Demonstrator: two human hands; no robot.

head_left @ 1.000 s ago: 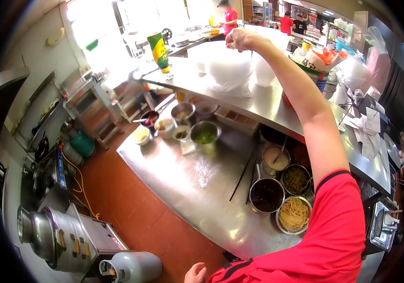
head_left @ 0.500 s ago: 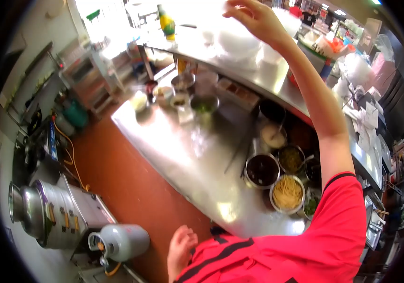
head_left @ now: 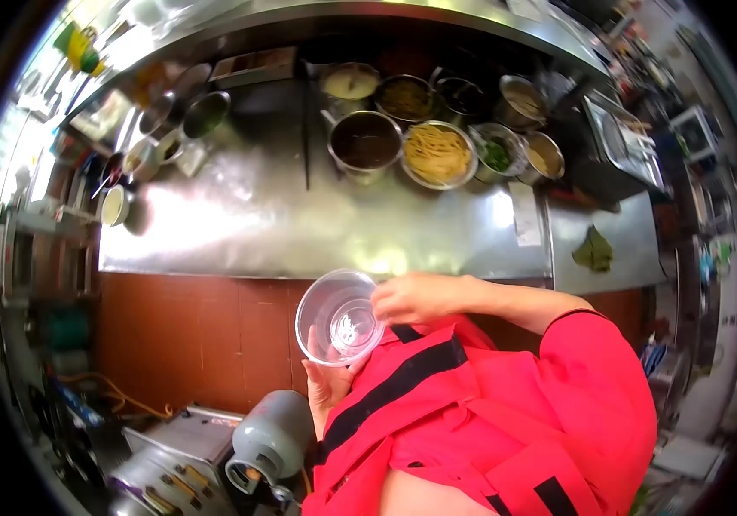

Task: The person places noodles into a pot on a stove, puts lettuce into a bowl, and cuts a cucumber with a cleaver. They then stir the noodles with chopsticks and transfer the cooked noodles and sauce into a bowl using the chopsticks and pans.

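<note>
A see-through plastic bowl (head_left: pixel 321 301) is tilted towards me in front of my body, beyond the counter's near edge. From below and behind, my left hand (head_left: pixel 325 389) holds it, thumb up along the side. My right hand (head_left: pixel 420 297) has its fingers curled together at the bowl's right rim; the fingertips are partly hidden. On the counter ahead stand a pot of dark liquid (head_left: pixel 365 142) and a metal bowl of yellow strips (head_left: pixel 437 155).
The steel counter (head_left: pixel 299 232) runs across the view. Several more containers stand along its back, among them chopped greens (head_left: pixel 494 155). A green cloth (head_left: pixel 593 249) lies at the right. Behind on the left, a grey gas cylinder (head_left: pixel 272 434) stands on the red floor.
My right hand has come down from above the upper shelf to the plastic bowl, now held before me. My left hand, empty before, supports it. The view has turned to face the counter.
</note>
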